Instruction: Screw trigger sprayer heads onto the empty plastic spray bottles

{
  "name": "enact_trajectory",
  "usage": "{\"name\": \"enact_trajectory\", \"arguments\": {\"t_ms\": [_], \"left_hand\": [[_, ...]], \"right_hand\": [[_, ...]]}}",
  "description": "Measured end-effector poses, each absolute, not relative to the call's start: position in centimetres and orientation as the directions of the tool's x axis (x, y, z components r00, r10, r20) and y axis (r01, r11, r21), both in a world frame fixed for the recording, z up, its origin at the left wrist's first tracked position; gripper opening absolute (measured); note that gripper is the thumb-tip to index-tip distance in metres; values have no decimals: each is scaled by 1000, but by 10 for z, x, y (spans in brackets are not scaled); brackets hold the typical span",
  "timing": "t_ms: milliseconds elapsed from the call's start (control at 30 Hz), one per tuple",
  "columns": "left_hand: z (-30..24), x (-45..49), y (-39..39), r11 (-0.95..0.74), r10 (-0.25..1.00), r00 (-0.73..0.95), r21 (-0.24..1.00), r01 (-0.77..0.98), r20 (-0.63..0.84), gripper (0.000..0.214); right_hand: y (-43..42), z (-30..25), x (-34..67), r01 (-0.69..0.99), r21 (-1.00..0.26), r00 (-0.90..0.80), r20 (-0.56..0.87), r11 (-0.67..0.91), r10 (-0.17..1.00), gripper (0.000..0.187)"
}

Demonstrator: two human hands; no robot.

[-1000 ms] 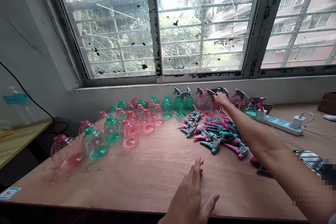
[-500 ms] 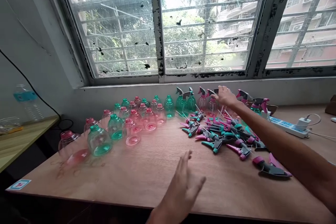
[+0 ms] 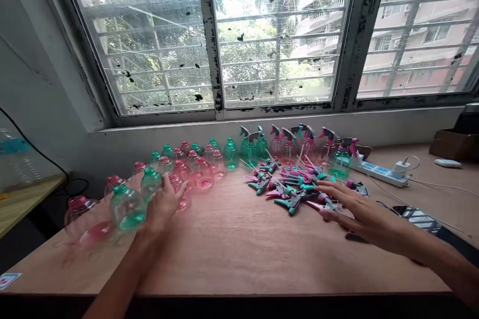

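Observation:
On the wooden table, my left hand reaches into a cluster of capless teal and pink clear bottles. Its fingers are spread against a pink bottle, beside a teal bottle. My right hand hovers open, fingers stretched flat, at the near right edge of a pile of loose pink and teal spray trigger heads. Behind the pile, a row of bottles with trigger heads fitted stands against the wall under the window.
A white power strip with a plug and cable lies at the back right. A dark phone lies near my right forearm. A cardboard box and a small white device sit far right. A lower side table stands left.
My right hand has drawn back from the row of fitted bottles to the near edge of the trigger pile. My left hand has moved left from the table's middle to the capless bottles.

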State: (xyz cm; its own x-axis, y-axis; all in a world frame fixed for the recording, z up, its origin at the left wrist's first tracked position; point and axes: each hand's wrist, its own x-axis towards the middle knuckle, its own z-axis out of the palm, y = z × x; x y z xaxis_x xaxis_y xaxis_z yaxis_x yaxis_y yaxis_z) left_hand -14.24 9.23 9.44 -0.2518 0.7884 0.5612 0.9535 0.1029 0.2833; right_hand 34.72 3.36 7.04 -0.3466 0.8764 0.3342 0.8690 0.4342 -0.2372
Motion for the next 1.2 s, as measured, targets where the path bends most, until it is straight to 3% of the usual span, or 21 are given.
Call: {"name": "enact_trajectory", "arguments": {"t_ms": [200, 367, 500, 567, 633, 733, 800, 900, 1000, 1100, 1200], "left_hand": [[67, -108, 51, 11, 893, -177, 373, 928, 413, 59], [26, -42, 22, -183, 924, -106, 667, 722, 368, 75], [0, -6, 14, -298, 929, 4, 741, 602, 370, 77], [-2, -2, 11, -308, 931, 16, 763, 568, 364, 78], [-1, -4, 7, -324, 922, 20, 740, 589, 388, 78], [2, -7, 1, -390, 882, 64, 649, 653, 466, 73], [2, -7, -2, -429, 860, 102, 602, 673, 500, 73], [1, -6, -1, -450, 849, 130, 573, 685, 512, 76], [-1, -7, 1, -453, 856, 132, 602, 658, 499, 76], [-4, -8, 4, -424, 878, 105, 656, 625, 467, 81], [-6, -8, 3, -364, 898, 24, 712, 601, 439, 84]], "right_hand": [[21, 20, 390, 896, -358, -115, 386, 263, 915, 51], [20, -29, 376, 962, -183, -98, 461, 203, 882, 53], [15, -32, 358, 975, -50, -160, 524, 217, 837, 33], [9, -19, 352, 966, -91, -150, 564, 241, 812, 29], [-1, -2, 346, 932, -222, -93, 615, 286, 783, 27], [-22, 20, 338, 840, -394, 79, 767, 372, 636, 29], [-35, 27, 329, 795, -372, 60, 834, 479, 548, 33], [-44, 22, 310, 746, -308, -177, 762, 590, 622, 41], [-38, 1, 293, 761, -247, -404, 543, 599, 736, 49], [-24, -19, 288, 802, -226, -419, 447, 553, 790, 51], [-12, -27, 292, 828, -277, -329, 465, 488, 822, 51]]}}
